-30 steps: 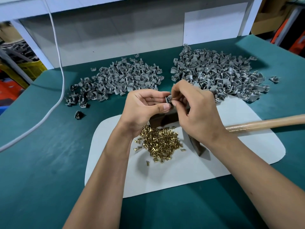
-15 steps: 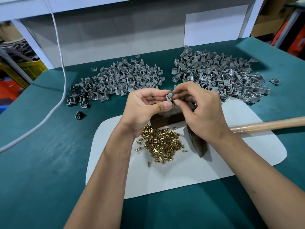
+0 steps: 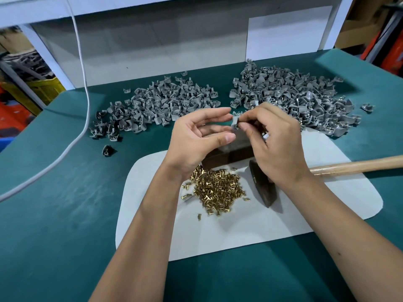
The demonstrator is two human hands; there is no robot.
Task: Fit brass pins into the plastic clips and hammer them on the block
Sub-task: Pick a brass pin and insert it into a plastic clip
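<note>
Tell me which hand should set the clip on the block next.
Probably the right hand: it pinches the clip directly above the block. The left hand is open, holding nothing.

Mat lies on tabletop, near centre. On mat: pin heap near-left, block just behind it, hammer to the right, handle running off right. Far side: left clip pile, right clip pile. Cable crosses far left.
</note>
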